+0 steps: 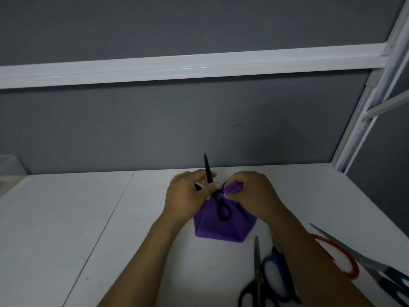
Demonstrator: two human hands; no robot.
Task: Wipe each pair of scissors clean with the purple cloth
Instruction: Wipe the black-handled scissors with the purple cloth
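Head view | step: wiping the black scissors [208,171], held tip-up over the white table [66,218] | left hand [188,196] clasps the blade | right hand [254,193] pinches a fold of the purple cloth [221,229] at the pivot | next, I reckon: slide the cloth along the blade, minding the edge; other scissors [256,273] wait nearby | writing: none readable

The purple cloth [221,229] is soft, matt fabric, and the black scissors [208,170] against it are dull black from blade to plastic loops. On the smooth, matt white counter [66,218], the black-handled scissors [257,267] and teal-handled scissors [356,253] show bare, shiny metal blades, beside a glossy red plastic handle loop [355,268].
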